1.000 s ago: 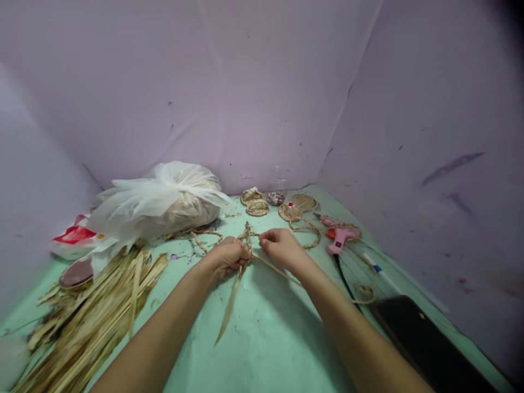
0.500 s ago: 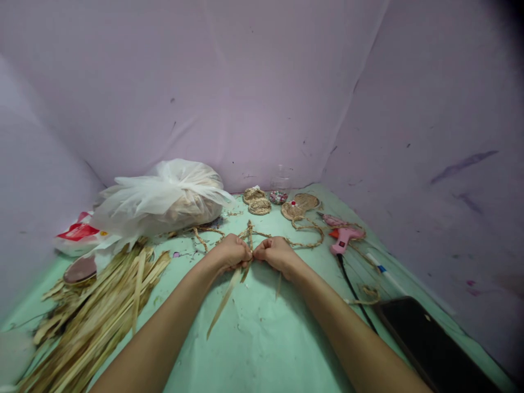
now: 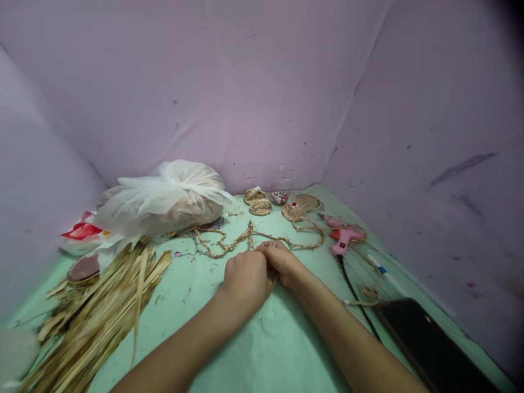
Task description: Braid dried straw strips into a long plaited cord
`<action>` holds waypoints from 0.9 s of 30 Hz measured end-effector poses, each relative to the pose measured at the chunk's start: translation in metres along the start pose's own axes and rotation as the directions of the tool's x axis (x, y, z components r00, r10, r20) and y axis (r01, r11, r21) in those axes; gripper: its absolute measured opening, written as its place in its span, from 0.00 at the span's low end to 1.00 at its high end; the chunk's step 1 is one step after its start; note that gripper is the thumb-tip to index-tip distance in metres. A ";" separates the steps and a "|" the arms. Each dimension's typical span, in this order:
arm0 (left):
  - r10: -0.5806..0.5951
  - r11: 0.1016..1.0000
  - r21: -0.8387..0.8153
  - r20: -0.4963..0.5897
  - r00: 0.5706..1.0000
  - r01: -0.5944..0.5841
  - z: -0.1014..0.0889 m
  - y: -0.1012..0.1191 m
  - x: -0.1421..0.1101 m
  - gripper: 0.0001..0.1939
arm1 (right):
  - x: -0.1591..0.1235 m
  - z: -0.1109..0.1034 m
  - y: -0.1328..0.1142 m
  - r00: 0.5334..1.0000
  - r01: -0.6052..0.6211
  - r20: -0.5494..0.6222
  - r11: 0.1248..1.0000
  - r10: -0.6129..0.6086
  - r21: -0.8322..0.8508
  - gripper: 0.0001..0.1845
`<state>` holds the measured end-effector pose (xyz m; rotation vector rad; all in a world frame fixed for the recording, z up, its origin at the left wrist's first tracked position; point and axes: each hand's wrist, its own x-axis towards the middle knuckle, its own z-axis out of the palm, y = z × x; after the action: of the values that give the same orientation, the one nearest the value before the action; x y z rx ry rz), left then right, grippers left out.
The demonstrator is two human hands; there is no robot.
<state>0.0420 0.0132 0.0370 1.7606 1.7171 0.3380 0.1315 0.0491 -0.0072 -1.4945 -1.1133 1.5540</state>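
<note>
My left hand (image 3: 248,275) and my right hand (image 3: 278,259) meet near the middle of the table, both with closed fingers. Between them is the near end of a braided fibre cord (image 3: 250,236), its strands mostly covered by my fingers. Beyond the hands, the cord runs to a small knotted tip, and more of it curls left and right over the green cloth (image 3: 282,338). A short bit of strand pokes out below the fingers. To the left lies a pile of dry fibre strips (image 3: 98,311).
A white plastic bag (image 3: 164,202) stands at the back left. Coiled fibre discs (image 3: 260,206) and a clear jar of beads (image 3: 279,197) are at the back. On the right are a pink glue gun (image 3: 344,238) with a black cord, a white pen (image 3: 387,274) and a black phone (image 3: 429,338).
My left hand has moved right and toward me, now turned over and pressed against my right hand. The loose strand ends that hung below it are now mostly hidden.
</note>
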 end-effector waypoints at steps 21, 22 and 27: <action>-0.076 0.950 -0.291 0.149 0.986 0.117 -0.013 -0.038 0.050 0.04 | 0.004 -0.009 -0.001 0.979 0.157 0.158 0.972 -0.130 -0.173 0.05; -0.059 0.953 -0.287 0.136 0.989 0.096 -0.011 -0.040 0.051 0.04 | 0.005 -0.009 0.000 0.978 0.176 0.145 0.962 -0.147 -0.210 0.05; 0.001 0.940 -0.338 0.127 0.992 0.043 -0.009 -0.045 0.055 0.04 | 0.007 -0.009 0.003 0.977 0.205 0.104 0.940 -0.183 -0.272 0.04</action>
<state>0.0070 0.0656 0.0027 1.4774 1.4852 0.4744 0.1400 0.0552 -0.0127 -1.4611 -1.5325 1.3696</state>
